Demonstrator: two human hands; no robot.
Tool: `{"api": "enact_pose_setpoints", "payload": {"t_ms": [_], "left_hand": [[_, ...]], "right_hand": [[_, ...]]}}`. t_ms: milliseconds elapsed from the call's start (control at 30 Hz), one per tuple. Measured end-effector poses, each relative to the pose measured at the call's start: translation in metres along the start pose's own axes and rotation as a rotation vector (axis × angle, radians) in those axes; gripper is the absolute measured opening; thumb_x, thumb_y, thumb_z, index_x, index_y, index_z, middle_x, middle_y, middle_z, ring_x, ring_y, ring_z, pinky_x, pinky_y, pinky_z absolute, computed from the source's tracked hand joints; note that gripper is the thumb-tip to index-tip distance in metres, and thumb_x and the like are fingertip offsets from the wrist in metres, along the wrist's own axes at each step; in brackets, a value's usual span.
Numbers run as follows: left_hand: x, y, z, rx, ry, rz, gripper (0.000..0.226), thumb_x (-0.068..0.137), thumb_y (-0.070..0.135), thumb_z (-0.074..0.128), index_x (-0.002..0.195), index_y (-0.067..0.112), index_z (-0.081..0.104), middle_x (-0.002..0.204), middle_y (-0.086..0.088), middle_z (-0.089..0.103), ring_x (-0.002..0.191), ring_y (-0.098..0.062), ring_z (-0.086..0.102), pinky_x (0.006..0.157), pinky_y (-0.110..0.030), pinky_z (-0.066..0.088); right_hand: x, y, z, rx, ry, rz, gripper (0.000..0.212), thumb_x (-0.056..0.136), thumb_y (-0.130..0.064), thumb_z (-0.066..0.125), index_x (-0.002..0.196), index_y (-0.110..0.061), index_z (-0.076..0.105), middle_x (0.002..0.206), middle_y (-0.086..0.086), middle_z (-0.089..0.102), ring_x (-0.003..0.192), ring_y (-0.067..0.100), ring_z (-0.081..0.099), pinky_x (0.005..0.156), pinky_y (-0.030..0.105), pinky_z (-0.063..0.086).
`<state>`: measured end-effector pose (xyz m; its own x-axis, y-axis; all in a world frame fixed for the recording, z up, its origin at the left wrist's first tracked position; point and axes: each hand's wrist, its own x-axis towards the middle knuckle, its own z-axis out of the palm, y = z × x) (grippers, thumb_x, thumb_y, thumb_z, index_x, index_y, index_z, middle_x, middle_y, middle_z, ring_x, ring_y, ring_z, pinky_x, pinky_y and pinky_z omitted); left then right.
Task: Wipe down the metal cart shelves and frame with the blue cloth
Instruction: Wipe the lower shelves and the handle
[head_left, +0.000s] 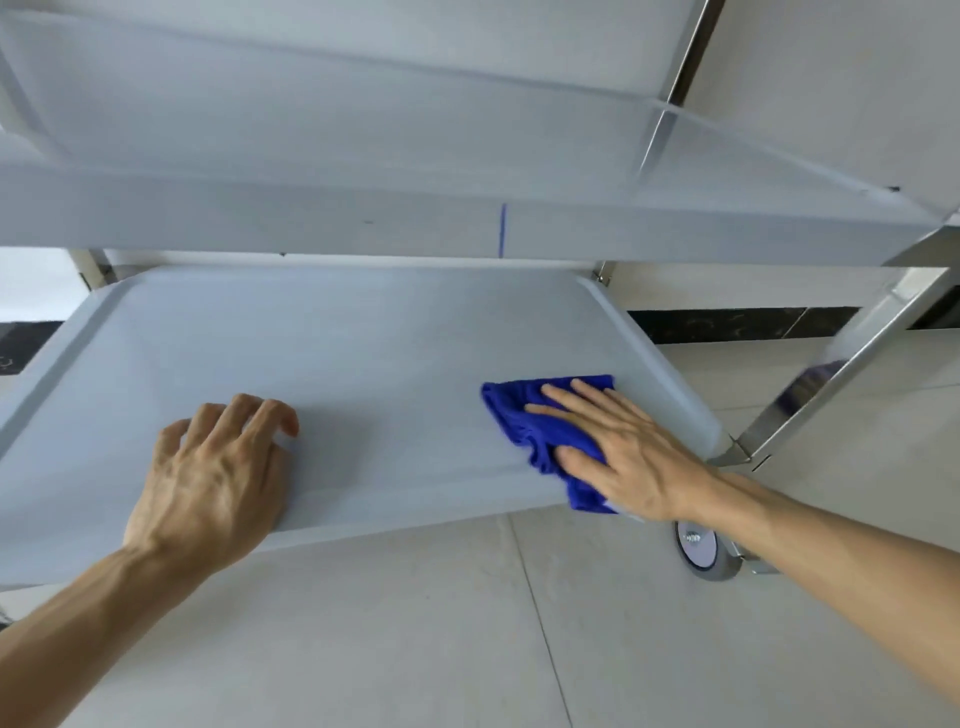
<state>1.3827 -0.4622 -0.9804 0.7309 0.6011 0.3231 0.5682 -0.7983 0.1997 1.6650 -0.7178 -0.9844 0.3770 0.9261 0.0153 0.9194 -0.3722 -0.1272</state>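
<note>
The lower shelf (363, 353) of the metal cart is a pale grey tray with a raised rim. My right hand (618, 447) lies flat on the blue cloth (524, 415), pressing it onto the shelf near the right front corner. My left hand (218, 467) rests on the shelf's front left part, fingers curled with the thumb side over the front edge, holding nothing loose. The upper shelf (415, 156) hangs above and hides the back of the lower one.
A shiny metal frame post (841, 374) rises at the right front corner. A grey caster wheel (701, 551) sits under that corner. The pale tiled floor (467, 649) lies below, with a dark skirting strip (727, 325) along the wall at the right.
</note>
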Motion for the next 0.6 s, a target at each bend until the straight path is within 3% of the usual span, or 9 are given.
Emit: {"api": "enact_pose_setpoints", "payload": {"t_ms": [167,267,367,467,600], "left_hand": [[0.004,0.011,-0.003,0.036,-0.035,-0.031,0.04,0.086,0.027,0.03,0.102,0.015,0.065,0.104,-0.008,0.064,0.091,-0.04,0.061,0.077,-0.053,0.043],[0.011,0.039,0.0,0.015,-0.014,0.057,0.044,0.085,0.034,0.033,0.102,0.015,0.068,0.107,-0.01,0.065,0.092,-0.04,0.064,0.08,-0.052,0.046],[0.024,0.093,0.018,-0.09,-0.128,0.222,0.05,0.087,0.043,0.032,0.116,0.021,0.066,0.125,-0.004,0.062,0.112,-0.032,0.061,0.094,-0.046,0.044],[0.037,0.131,0.045,-0.056,-0.215,0.26,0.055,0.092,0.051,0.026,0.135,0.03,0.054,0.146,0.004,0.048,0.133,-0.024,0.046,0.111,-0.045,0.033],[0.038,0.135,0.062,-0.046,-0.144,0.261,0.044,0.097,0.043,0.035,0.125,0.025,0.063,0.133,0.001,0.061,0.124,-0.03,0.054,0.102,-0.053,0.041]], "right_hand": [[0.001,0.066,-0.006,-0.076,0.001,0.37,0.055,0.103,-0.052,0.022,0.155,-0.043,0.01,0.166,-0.013,0.01,0.153,0.013,0.007,0.124,0.038,0.007],[0.004,0.068,0.0,-0.084,0.04,0.37,0.054,0.101,-0.055,0.018,0.154,-0.046,0.012,0.165,-0.014,0.013,0.152,0.016,0.009,0.122,0.038,0.006],[0.005,0.066,0.002,-0.084,0.059,0.373,0.056,0.098,-0.058,0.015,0.153,-0.048,0.012,0.165,-0.014,0.013,0.153,0.017,0.009,0.123,0.04,0.007],[0.004,0.072,0.007,-0.106,0.117,0.354,0.061,0.093,-0.062,0.009,0.152,-0.049,0.014,0.164,-0.015,0.018,0.152,0.019,0.014,0.123,0.042,0.012],[0.029,0.09,0.01,-0.107,0.151,0.342,0.062,0.091,-0.064,0.011,0.15,-0.048,0.017,0.162,-0.012,0.024,0.151,0.024,0.018,0.121,0.047,0.017]]}}
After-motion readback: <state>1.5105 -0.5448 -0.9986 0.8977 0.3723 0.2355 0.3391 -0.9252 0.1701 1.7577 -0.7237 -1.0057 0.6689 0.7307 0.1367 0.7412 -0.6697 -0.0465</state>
